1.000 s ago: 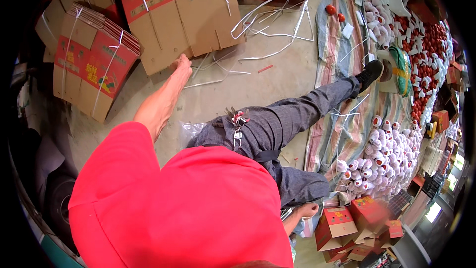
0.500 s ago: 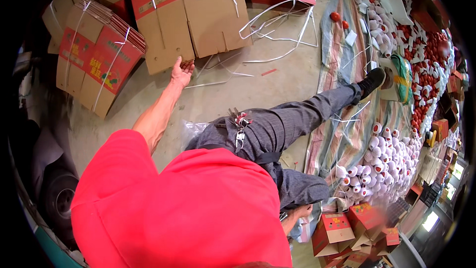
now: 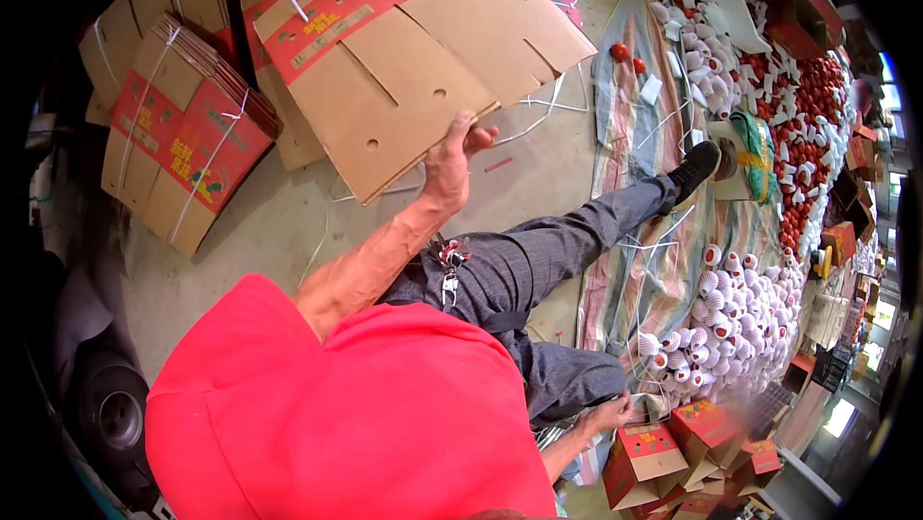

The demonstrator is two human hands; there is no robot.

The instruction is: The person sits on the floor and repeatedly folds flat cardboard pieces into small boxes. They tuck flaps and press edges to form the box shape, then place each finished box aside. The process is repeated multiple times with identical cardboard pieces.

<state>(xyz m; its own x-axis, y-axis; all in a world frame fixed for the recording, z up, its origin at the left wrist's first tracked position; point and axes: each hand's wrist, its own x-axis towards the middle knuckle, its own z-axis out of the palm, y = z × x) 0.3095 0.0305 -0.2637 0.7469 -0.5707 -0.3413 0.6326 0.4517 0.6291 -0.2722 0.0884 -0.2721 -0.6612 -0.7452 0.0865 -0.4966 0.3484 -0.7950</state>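
Note:
Gripped at its near edge by my left hand (image 3: 452, 160), a flattened cardboard box (image 3: 394, 87) in brown and red is tilted up off the stack. White straps lie across its far part. My right hand (image 3: 610, 413) is beside my bent knee at the lower right, fingers curled; what is in them, if anything, is too small to make out. Close to that hand stand opened red and brown cartons (image 3: 646, 458).
A strapped bundle of flattened boxes (image 3: 187, 136) leans at the left. Fruits in white foam nets (image 3: 740, 318) and loose red fruits (image 3: 803, 136) cover the right side. A striped sheet (image 3: 625, 270) lies beneath my outstretched leg. A wheel (image 3: 120, 416) is at lower left.
My left hand has moved right and taken hold of a flattened box, whose near edge has swung right and up. My right hand has come further forward beside the knee.

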